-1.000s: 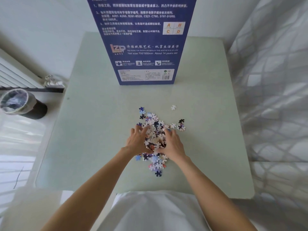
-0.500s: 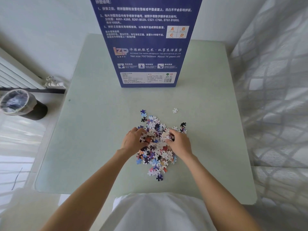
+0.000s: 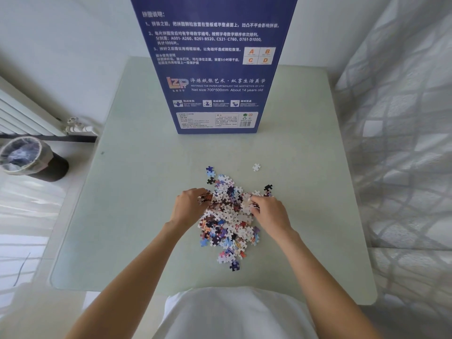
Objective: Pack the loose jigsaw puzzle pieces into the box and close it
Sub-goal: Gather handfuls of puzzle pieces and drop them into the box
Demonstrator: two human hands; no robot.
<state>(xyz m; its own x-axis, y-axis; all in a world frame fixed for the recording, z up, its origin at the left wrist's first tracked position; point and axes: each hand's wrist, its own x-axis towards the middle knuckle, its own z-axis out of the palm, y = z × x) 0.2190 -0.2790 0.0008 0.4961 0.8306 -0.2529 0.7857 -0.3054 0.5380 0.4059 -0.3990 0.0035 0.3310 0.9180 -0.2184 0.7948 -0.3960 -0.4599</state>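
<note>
A pile of loose jigsaw puzzle pieces (image 3: 227, 216) lies in the middle of the pale green table (image 3: 137, 192). My left hand (image 3: 189, 206) curls its fingers into the pile's left side and grips pieces. My right hand (image 3: 267, 212) does the same on the pile's right side. One white piece (image 3: 256, 167) lies apart toward the back right, and a dark piece (image 3: 234, 266) sits at the near end. The tall blue puzzle box (image 3: 215, 69) stands upright at the back of the table; its top is out of view.
A lined waste bin (image 3: 29, 159) stands on the floor at the left, below a white radiator (image 3: 22, 113). A patterned curtain (image 3: 401, 143) hangs along the table's right edge. Bare table surface lies left and right of the pile.
Both hands have drawn apart from the pile's middle to its sides and curled their fingers round pieces. The view has tilted, so the box appears lower.
</note>
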